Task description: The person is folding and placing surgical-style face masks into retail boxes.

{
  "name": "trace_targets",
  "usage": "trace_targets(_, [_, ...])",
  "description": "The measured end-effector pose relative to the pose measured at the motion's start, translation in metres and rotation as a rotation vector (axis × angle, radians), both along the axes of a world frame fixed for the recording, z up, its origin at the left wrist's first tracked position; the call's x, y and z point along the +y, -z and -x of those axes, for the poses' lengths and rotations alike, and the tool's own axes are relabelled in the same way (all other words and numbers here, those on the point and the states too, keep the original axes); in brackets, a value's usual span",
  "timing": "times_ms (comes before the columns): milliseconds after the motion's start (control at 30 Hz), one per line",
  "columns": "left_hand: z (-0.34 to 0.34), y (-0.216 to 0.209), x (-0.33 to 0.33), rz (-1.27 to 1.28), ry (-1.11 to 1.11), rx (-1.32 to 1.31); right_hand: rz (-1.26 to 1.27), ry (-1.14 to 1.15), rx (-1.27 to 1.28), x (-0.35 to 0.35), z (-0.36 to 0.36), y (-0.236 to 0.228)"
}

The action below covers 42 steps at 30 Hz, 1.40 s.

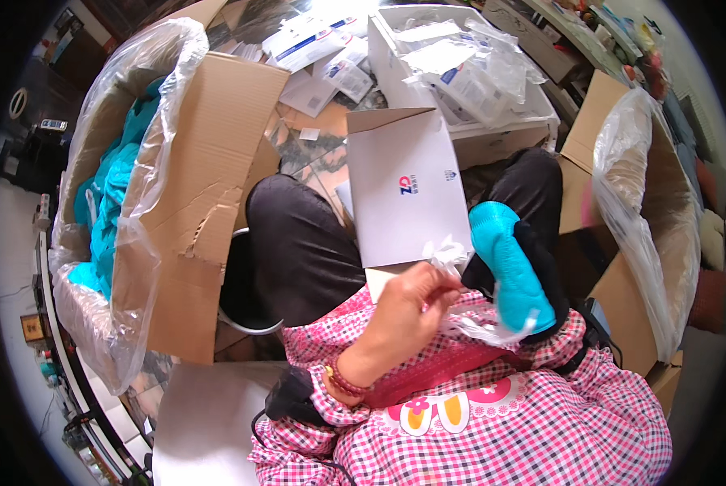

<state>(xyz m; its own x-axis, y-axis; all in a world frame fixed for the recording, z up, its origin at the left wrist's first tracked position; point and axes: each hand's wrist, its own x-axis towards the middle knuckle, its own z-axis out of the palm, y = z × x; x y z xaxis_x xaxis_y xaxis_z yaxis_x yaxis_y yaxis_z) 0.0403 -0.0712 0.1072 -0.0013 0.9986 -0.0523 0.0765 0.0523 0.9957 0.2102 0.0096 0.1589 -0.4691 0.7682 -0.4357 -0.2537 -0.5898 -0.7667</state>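
My left hand (403, 316) is closed in a pinch over my lap, with thin white elastic straps (493, 330) at its fingertips. To its right a folded teal face mask (505, 263) stands lengthwise, the straps running near its lower end. My right hand (531, 255), which looks black-gloved, is wrapped behind the mask; most of its fingers are hidden. Just beyond my left hand, a white carton (407, 190) with its flap raised rests between my knees. A bunch of white straps (446, 249) lies at the carton's near edge.
On the left stands a plastic-lined cardboard box (193, 178) holding teal masks (112, 194). A white bin (391, 61) with clear packets (468, 73) is ahead, beside white packages (306, 49) on the floor. Another lined carton (634, 235) is at the right.
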Motion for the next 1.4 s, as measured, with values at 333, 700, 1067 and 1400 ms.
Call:
trace_targets(333, [0.019,-0.016,-0.059,0.079,0.043,0.117,0.036,-0.588,-0.286,0.028,-0.01,-0.01])
trace_targets(700, [0.15,0.065,-0.136,0.292,-0.832,0.572,-0.211,-0.241,-0.282,0.043,-0.01,-0.023])
trace_targets(1067, [0.181,0.137,-0.127,0.227,-0.811,1.041,-1.625,-0.909,-0.527,0.038,0.026,-0.015])
trace_targets(1400, [0.088,0.014,-0.044,-0.202,-0.596,0.142,-1.24,-1.115,-0.489,0.049,0.014,-0.032])
